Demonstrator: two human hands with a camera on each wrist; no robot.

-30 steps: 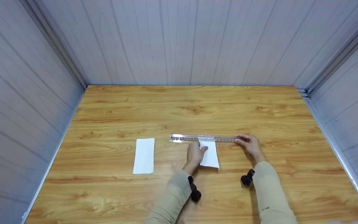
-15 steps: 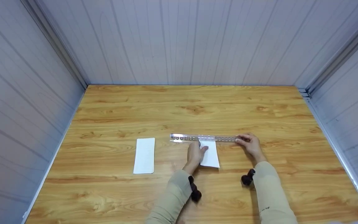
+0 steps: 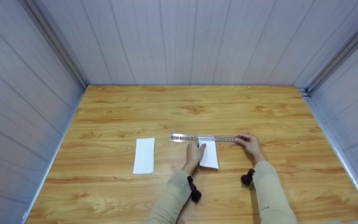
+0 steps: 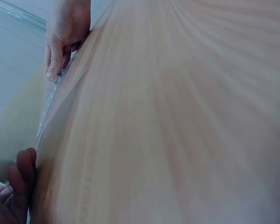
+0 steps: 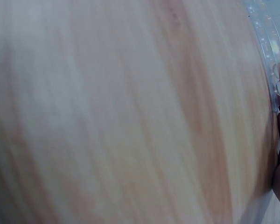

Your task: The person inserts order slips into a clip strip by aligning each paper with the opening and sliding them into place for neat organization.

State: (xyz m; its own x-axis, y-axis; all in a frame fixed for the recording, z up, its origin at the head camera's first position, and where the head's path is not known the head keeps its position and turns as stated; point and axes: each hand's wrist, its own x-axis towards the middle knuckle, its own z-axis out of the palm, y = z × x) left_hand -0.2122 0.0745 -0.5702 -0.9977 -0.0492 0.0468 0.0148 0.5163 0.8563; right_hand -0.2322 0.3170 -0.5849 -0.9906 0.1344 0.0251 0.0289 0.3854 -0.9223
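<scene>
In the head view, a clear, ruler-like plastic strip [image 3: 180, 137] with a row of round shapes lies crosswise on the table. My right hand [image 3: 251, 146] pinches its right end between thumb and fingers. A white paper piece [image 3: 209, 157] has its far edge overlapped by the strip. My left hand [image 3: 194, 155] grips the paper's left side, thumb on top and its other fingers mostly hidden. The left wrist view shows curled left fingers [image 4: 22, 179] low at the edge, with the right hand [image 4: 65, 37] on the strip beyond.
A second white paper piece [image 3: 144, 156], faintly lined, lies flat to the left of the hands. The wooden table [image 3: 191, 105] is bounded by a pale panelled wall [image 3: 179, 43] behind and walls at both sides.
The left thumb has shifted slightly to the left and up, and the paper's near edge has moved a little toward me. My right hand and the strip stay in place.
</scene>
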